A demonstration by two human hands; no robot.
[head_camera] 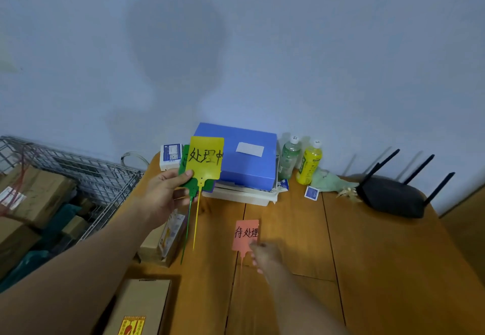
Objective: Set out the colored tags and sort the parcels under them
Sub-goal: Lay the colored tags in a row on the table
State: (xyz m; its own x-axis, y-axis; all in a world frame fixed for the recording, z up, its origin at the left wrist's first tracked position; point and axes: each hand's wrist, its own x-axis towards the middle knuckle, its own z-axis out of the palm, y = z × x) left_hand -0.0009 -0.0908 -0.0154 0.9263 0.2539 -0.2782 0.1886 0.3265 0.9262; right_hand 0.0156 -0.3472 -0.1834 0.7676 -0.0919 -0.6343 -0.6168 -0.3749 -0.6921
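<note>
My left hand (165,193) holds up two tags by their lower edges: a yellow tag (206,157) with black handwriting in front and a green tag (193,186) mostly hidden behind it. Their thin tails hang down over the wooden table (380,256). My right hand (265,254) pinches the lower right corner of a pink tag (245,233) with black handwriting, which lies flat on the table's middle. A brown cardboard parcel (141,305) lies at the table's near left. A small printed box (172,232) rests on another carton under my left hand.
A blue box (246,161) on a white tray stands against the wall, a small white box (170,156) to its left. Two drink bottles (301,162), a green cloth and a black router (393,195) line the back right. A wire basket (78,172) with cartons stands left.
</note>
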